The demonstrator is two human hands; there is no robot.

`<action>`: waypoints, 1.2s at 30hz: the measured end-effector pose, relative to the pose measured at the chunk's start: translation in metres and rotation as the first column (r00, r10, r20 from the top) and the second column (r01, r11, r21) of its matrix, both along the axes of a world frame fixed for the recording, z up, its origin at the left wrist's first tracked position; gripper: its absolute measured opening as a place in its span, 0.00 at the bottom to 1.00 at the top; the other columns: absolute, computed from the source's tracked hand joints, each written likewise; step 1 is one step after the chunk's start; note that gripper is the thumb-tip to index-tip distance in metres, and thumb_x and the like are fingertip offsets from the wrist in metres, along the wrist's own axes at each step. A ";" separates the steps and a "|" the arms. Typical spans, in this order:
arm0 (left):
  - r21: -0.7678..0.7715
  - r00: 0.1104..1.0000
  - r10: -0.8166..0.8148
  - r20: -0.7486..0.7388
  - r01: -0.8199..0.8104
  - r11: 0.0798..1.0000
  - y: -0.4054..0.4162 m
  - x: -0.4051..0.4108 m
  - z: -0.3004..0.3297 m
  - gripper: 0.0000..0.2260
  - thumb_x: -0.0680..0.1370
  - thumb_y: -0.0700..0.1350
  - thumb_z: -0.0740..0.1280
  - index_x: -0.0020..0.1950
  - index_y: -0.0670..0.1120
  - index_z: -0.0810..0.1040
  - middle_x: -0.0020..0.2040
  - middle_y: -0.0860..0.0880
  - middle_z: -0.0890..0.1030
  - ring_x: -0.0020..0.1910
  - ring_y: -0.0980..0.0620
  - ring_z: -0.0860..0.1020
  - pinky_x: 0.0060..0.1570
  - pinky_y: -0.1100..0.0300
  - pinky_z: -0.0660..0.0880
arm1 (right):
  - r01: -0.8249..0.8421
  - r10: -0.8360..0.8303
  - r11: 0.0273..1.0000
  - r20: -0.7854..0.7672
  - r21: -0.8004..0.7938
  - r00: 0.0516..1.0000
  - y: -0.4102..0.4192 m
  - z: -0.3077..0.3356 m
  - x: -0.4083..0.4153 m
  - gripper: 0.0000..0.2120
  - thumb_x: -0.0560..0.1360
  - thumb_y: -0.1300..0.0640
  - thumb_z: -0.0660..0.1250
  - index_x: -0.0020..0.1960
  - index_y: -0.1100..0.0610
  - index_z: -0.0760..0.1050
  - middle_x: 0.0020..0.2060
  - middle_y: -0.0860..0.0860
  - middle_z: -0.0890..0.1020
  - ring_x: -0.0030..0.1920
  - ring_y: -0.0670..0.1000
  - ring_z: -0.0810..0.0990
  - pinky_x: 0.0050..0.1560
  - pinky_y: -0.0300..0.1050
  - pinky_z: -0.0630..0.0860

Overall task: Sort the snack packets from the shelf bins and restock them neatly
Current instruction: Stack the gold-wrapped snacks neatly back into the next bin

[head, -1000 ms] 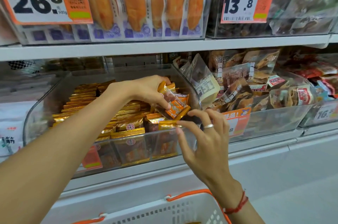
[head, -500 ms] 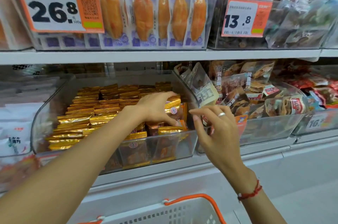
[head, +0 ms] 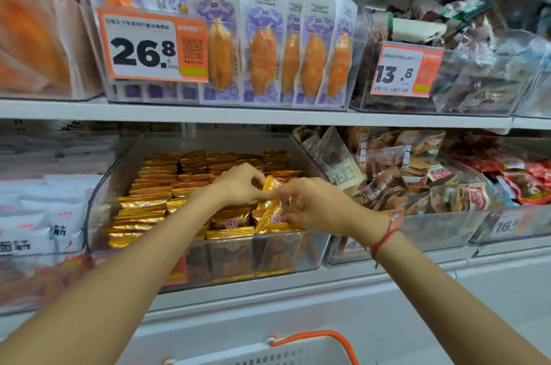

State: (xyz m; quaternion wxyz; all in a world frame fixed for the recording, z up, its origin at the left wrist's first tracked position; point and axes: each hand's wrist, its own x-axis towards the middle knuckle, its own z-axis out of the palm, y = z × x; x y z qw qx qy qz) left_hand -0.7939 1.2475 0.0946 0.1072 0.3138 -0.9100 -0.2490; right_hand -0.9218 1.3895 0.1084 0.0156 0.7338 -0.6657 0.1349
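Both the left hand and right hand pinch one gold packet between them, above the clear bin.

Bright even shop light; wide-angle bending and motion blur toward the edges.

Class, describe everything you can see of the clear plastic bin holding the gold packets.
The clear plastic bin sits on the lower shelf between a bin of white packets and one of brown packets. Its walls are transparent with rounded front corners. Shiny gold foil packets fill it in neat rows. The left hand and right hand reach over its front right, pinching packets.
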 end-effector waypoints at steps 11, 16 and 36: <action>-0.083 0.970 0.017 -0.243 -0.038 0.996 0.007 -0.012 0.016 0.13 0.76 0.52 0.70 0.60 0.53 0.80 0.62 0.51 0.79 0.62 0.53 0.75 0.60 0.50 0.74 | 0.048 -0.077 0.996 -0.450 -0.075 0.890 0.011 0.005 -0.024 0.10 0.77 0.46 0.64 0.53 0.45 0.82 0.48 0.46 0.81 0.55 0.51 0.71 0.45 0.44 0.56; -0.165 0.986 -0.122 -0.114 0.102 0.981 0.009 -0.035 0.017 0.13 0.77 0.54 0.68 0.61 0.55 0.80 0.64 0.53 0.78 0.64 0.51 0.74 0.61 0.47 0.73 | 0.000 -0.064 0.982 -0.334 -0.191 0.940 0.021 -0.004 -0.031 0.07 0.74 0.45 0.69 0.49 0.43 0.83 0.45 0.42 0.82 0.52 0.50 0.71 0.52 0.47 0.64; -0.416 0.960 -0.152 0.234 0.240 0.877 0.008 0.020 0.006 0.10 0.76 0.58 0.68 0.44 0.54 0.80 0.54 0.55 0.80 0.52 0.55 0.76 0.47 0.54 0.76 | 0.112 -0.155 0.987 -0.491 -0.116 0.857 -0.009 0.002 -0.011 0.07 0.78 0.53 0.66 0.52 0.52 0.82 0.47 0.52 0.79 0.51 0.54 0.76 0.41 0.41 0.62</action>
